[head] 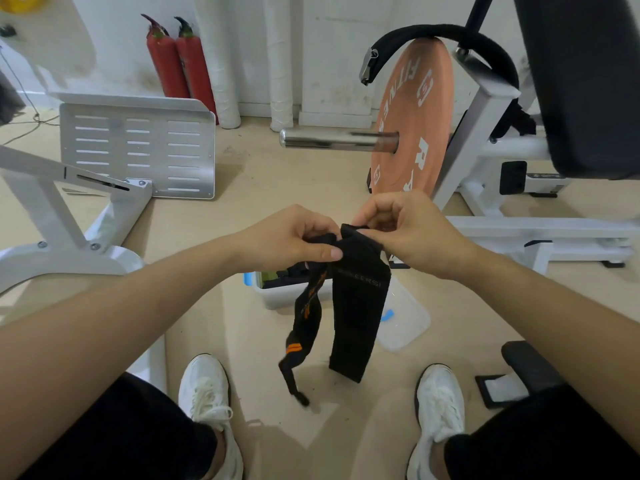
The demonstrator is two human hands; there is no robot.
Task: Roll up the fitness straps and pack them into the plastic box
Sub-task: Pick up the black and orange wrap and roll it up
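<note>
Grip: left hand (pixel 298 237), right hand (pixel 405 230) pinched black strap (pixel 356 306) by top edge | plastic box (pixel 273 297) at 7 o'clock beneath | floor (pixel 322 431) open at 6 o'clock

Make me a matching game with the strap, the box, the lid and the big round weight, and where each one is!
Things:
1. black strap
2. plastic box
3. lid
4. weight plate

Places:
A. on the metal bar
B. flat on the floor beside the box
C. dangling from the left hand and right hand
D. open on the floor, below the hands

Pairs: 1-C, 2-D, 3-B, 4-A
</note>
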